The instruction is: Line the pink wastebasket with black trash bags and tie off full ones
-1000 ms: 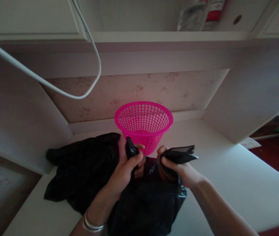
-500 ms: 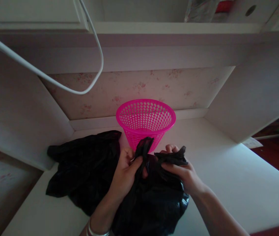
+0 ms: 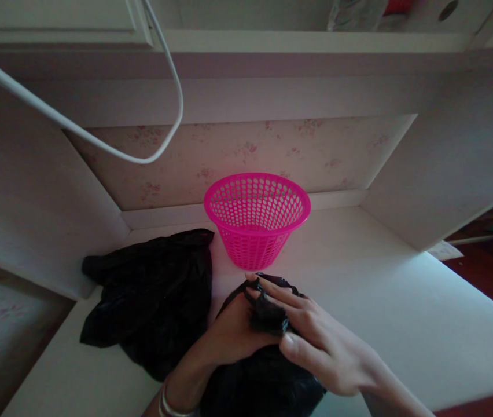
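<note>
A black plastic bag (image 3: 264, 382) sits low in the middle of the white surface, its body bunched below my hands. My left hand (image 3: 233, 327) is closed around the bag's gathered neck, and a crumpled end of plastic sticks out beside it. My right hand (image 3: 324, 341) lies across from the right with its fingers stretched out and thumb apart, touching that loose end. Just beyond them stands a pink perforated plastic basket (image 3: 253, 246), upright. Part of my left hand's fingers is hidden behind the plastic and my right hand.
Another black plastic bag (image 3: 155, 301) lies crumpled to the left on the white surface (image 3: 385, 301). A white cable (image 3: 120, 153) loops at the upper left. White side panels (image 3: 455, 145) and a shelf edge (image 3: 298, 43) frame the space.
Both hands held separate twisted strands of the bag apart. Now they have come together lower down, with the left around the neck and the right laid over the loose end.
</note>
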A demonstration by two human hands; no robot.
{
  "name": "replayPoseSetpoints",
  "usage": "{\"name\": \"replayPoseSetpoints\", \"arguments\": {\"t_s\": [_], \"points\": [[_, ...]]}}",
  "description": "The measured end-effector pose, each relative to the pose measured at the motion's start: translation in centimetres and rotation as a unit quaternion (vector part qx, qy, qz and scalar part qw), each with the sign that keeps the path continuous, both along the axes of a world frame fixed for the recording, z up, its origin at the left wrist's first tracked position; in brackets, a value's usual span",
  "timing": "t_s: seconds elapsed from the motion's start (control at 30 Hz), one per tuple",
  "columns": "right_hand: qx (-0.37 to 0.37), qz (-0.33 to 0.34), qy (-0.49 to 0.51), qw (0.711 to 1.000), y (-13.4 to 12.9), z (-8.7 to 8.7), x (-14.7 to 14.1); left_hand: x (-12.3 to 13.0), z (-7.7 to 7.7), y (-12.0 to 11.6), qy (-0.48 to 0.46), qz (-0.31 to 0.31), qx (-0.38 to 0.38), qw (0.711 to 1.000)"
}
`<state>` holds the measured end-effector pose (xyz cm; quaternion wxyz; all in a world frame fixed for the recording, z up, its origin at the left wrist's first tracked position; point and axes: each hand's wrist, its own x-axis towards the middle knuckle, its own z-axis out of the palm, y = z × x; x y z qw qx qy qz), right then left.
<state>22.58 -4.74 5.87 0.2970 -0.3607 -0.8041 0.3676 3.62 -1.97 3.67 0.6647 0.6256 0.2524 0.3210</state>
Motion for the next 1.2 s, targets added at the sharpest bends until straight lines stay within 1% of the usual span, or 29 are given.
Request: {"name": "replayPoseSetpoints", "arguments": {"t_s": [0.03, 0.07, 0.1, 0.17, 0.23, 0.27, 0.3, 0.33, 0.37, 0.4, 0.43, 0.47, 0.5, 0.57, 0.63, 0.7, 0.77, 0.87, 0.97, 1.07, 1.13, 1.2], "points": [[0.000, 0.017, -0.010, 1.000, -0.2, 0.1, 0.0, 0.2, -0.1, 0.0, 0.002, 0.010, 0.007, 1.000], [0.002, 0.021, -0.010, 1.000, -0.4, 0.1, 0.1, 0.3, -0.2, -0.1, 0.003, 0.018, 0.013, 1.000], [0.005, 0.005, 0.001, 1.000, -0.4, 0.0, 0.1, 0.4, -0.4, -0.1, 0.002, 0.030, 0.017, 0.999], [0.007, -0.076, 0.045, 0.996, -0.2, -0.3, 0.1, 0.5, -0.8, -0.1, -0.010, 0.066, 0.019, 0.998], [-0.026, -0.169, 0.097, 0.980, 0.5, -0.9, 0.4, 0.4, -1.1, -0.2, -0.032, 0.099, 0.021, 0.994], [-0.056, -0.192, 0.116, 0.973, 1.0, -1.2, 0.5, 0.3, -1.2, -0.2, -0.039, 0.107, 0.025, 0.993], [-0.089, -0.189, 0.124, 0.970, 1.5, -1.6, 0.8, 0.2, -1.1, -0.2, -0.042, 0.106, 0.030, 0.993], [-0.118, -0.162, 0.122, 0.972, 2.1, -1.9, 1.0, 0.1, -1.0, -0.3, -0.041, 0.099, 0.036, 0.994], [-0.138, -0.120, 0.117, 0.976, 2.6, -2.1, 1.2, 0.1, -0.8, -0.3, -0.037, 0.093, 0.046, 0.994], [-0.146, -0.078, 0.114, 0.980, 3.0, -2.3, 1.3, 0.0, -0.7, -0.3, -0.030, 0.087, 0.058, 0.994], [-0.148, -0.049, 0.117, 0.981, 3.3, -2.5, 1.4, -0.1, -0.5, -0.4, -0.021, 0.084, 0.070, 0.994], [-0.149, -0.040, 0.125, 0.980, 3.5, -2.5, 1.5, -0.2, -0.4, -0.4, -0.009, 0.085, 0.080, 0.993], [-0.149, -0.053, 0.136, 0.978, 3.6, -2.5, 1.4, -0.2, -0.4, -0.4, 0.007, 0.085, 0.086, 0.993], [-0.144, -0.117, 0.161, 0.969, 3.7, -2.3, 1.3, -0.4, -0.5, -0.4, 0.041, 0.076, 0.083, 0.993], [-0.122, -0.173, 0.171, 0.962, 3.6, -1.8, 1.0, -0.7, -0.8, -0.5, 0.061, 0.041, 0.064, 0.995], [-0.098, -0.191, 0.174, 0.961, 3.4, -1.2, 0.7, -0.9, -1.1, -0.6, 0.070, -0.013, 0.057, 0.996], [-0.104, -0.193, 0.188, 0.957, 3.1, -0.7, 0.4, -0.9, -1.2, -0.6, 0.077, -0.045, 0.058, 0.994], [-0.171, -0.198, 0.240, 0.935, 2.4, -0.3, 0.2, -0.8, -1.3, -0.7, 0.063, -0.039, 0.047, 0.996], [-0.241, -0.178, 0.293, 0.908, 1.8, -0.1, 0.2, -0.7, -1.3, -0.8, 0.018, -0.037, 0.024, 0.999], [-0.302, -0.164, 0.362, 0.866, 1.3, 0.3, 0.4, -0.7, -1.3, -1.0, -0.007, -0.022, 0.045, 0.999], [-0.342, -0.158, 0.399, 0.836, 1.2, 0.7, 0.6, -0.7, -1.5, -1.2, -0.020, -0.023, 0.055, 0.998], [-0.366, -0.149, 0.420, 0.817, 1.2, 1.2, 0.9, -0.6, -2.0, -1.4, -0.055, -0.035, 0.039, 0.997]]}}
